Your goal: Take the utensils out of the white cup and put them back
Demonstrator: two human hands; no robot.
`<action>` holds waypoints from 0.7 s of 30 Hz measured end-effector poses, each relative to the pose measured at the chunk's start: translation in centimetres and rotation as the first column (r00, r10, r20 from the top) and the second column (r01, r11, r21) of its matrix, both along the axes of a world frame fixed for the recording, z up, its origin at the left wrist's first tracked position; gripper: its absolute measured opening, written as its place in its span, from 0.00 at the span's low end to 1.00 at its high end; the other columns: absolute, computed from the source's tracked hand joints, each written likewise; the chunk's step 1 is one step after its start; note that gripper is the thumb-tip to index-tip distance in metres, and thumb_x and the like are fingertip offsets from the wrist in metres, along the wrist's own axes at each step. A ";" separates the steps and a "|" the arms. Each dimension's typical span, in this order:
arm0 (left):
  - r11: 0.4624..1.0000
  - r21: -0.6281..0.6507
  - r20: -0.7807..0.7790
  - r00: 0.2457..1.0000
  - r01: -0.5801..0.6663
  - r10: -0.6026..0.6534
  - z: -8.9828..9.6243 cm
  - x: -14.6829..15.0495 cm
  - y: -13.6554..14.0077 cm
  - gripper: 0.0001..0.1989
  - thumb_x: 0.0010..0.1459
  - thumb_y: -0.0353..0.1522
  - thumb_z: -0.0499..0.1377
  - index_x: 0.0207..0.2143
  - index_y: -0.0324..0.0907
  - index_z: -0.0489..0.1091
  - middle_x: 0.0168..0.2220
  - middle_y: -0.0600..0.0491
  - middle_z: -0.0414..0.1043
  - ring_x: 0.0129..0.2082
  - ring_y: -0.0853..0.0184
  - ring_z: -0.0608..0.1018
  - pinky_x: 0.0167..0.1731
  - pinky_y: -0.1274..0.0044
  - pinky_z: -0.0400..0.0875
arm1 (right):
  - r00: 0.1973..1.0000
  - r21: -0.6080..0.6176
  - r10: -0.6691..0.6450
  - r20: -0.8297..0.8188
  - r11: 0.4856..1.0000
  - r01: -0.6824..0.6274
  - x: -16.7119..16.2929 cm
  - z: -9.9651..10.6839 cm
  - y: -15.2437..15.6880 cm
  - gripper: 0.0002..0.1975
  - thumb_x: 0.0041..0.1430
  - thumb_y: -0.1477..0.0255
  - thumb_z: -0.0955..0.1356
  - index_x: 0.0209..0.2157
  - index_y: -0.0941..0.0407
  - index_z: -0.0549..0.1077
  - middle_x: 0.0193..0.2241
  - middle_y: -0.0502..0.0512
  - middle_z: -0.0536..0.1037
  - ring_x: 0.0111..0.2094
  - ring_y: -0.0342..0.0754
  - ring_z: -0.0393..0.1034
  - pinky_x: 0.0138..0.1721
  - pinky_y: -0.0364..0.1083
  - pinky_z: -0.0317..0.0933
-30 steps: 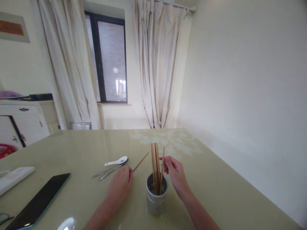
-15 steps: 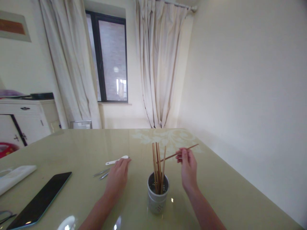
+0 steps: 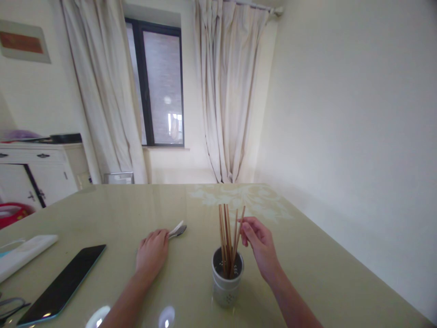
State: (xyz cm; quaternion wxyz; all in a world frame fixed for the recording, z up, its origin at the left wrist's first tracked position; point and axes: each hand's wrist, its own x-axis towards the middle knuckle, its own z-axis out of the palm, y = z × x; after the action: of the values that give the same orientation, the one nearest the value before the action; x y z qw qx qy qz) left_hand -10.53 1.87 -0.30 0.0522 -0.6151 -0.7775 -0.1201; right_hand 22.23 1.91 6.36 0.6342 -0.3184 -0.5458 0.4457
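Observation:
My right hand [image 3: 258, 238] pinches the upper part of a wooden chopstick [image 3: 241, 218], which leans steeply inside a light grey perforated holder [image 3: 226, 291]. Several other chopsticks [image 3: 226, 237] stand upright in the same holder, to the left of this one. Over on the left, my left hand [image 3: 153, 249] lies low on the table with its fingers curled over utensils. A white spoon [image 3: 176, 227] and a metal spoon [image 3: 180, 231] stick out past its right side, while their handles are hidden under the hand.
A glossy greenish table [image 3: 191, 200] carries a dark phone or tablet [image 3: 64, 282] and a white flat object [image 3: 27, 255] at the left. Dark cables [image 3: 13, 306] lie at the near left corner. A wall [image 3: 351, 136] runs along the right side.
The chopstick in my right hand went from nearly level beside the holder to standing inside it. My left hand shifted left over the spoons, and the white spoon turned to a steeper angle.

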 end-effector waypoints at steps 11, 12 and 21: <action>0.954 0.299 0.082 0.996 -0.003 -0.023 0.9 0.5 -0.1 0.19 0.74 0.34 0.45 0.48 0.42 0.75 0.46 0.45 0.83 0.46 0.55 0.83 0.47 0.67 0.74 | 0.989 -0.135 -0.149 -0.003 0.980 0.148 -1.3 -2.5 1.1 0.30 0.60 0.41 0.70 0.25 0.55 0.73 0.18 0.44 0.63 0.19 0.42 0.54 0.21 0.43 0.48; 0.935 0.354 0.117 0.992 -0.004 -0.040 1.1 1.0 -0.3 0.18 0.74 0.35 0.46 0.49 0.43 0.75 0.44 0.47 0.84 0.44 0.57 0.83 0.44 0.68 0.75 | 0.981 -0.122 -0.193 -0.001 0.974 0.191 -1.2 -2.4 1.1 0.30 0.60 0.41 0.70 0.24 0.54 0.71 0.18 0.44 0.62 0.20 0.42 0.54 0.21 0.43 0.48; 0.329 0.789 -0.253 0.762 0.519 -0.596 2.6 8.3 -5.3 0.11 0.71 0.27 0.55 0.50 0.47 0.73 0.41 0.51 0.82 0.39 0.67 0.83 0.45 0.77 0.75 | 0.909 0.579 -0.362 0.205 0.794 0.186 -0.2 -1.2 -2.6 0.20 0.74 0.55 0.63 0.37 0.54 0.77 0.23 0.49 0.69 0.24 0.46 0.63 0.26 0.45 0.58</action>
State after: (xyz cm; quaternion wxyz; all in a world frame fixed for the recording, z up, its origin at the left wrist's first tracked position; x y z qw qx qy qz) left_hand -2.27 -3.43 2.28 0.2567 -0.7375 -0.3683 -0.5044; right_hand 22.00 -0.72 5.20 0.6646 -0.2654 -0.6884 0.1186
